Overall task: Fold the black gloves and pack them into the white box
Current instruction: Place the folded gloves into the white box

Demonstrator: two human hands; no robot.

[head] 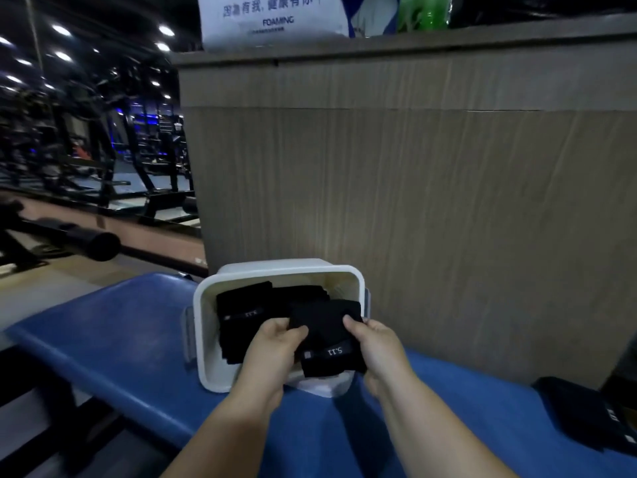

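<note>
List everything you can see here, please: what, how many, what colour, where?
white box: one, white, on the blue bench
folded gloves: several, black, inside the white box
held glove: one, black, over the box's near edge
spare gloves: pile, black, bench's right end
blue bench: one, blue, under the box
counter: one, wood-grain, behind the box
printed bag: one, white, atop the counter
left hand: one, pinching the held glove
right hand: one, pinching the held glove

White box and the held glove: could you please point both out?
white box (210, 357): head view, left wall.
held glove (324, 322): head view, cloth above its label.
</note>
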